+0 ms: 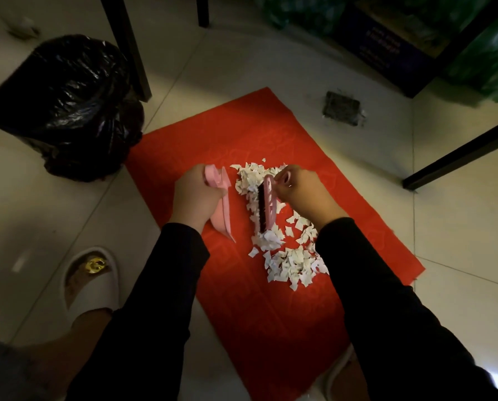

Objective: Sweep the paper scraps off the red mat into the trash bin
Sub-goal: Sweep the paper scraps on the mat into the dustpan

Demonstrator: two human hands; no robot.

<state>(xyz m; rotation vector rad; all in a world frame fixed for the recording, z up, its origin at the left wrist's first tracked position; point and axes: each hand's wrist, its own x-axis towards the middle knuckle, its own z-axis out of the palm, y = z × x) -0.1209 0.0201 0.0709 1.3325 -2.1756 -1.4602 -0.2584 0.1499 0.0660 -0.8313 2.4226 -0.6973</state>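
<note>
Hidden: far rim of black-bagged round trash bin (65,105) behind a dark table leg (126,44); near end of flat red rectangular mat (242,134) lost in shadow between the black sleeves.
Left hand (195,198): closed around handle of pink plastic dustpan (221,209), pan tilted on edge, at mat's left edge.
Right hand (302,195): gripping pink hand brush with dark bristles (266,206), bristles in the scraps.
White torn paper scraps (288,261): heaped mid-mat, trailing toward right edge.
Bin: on tiled floor just beside mat's far-left corner.
</note>
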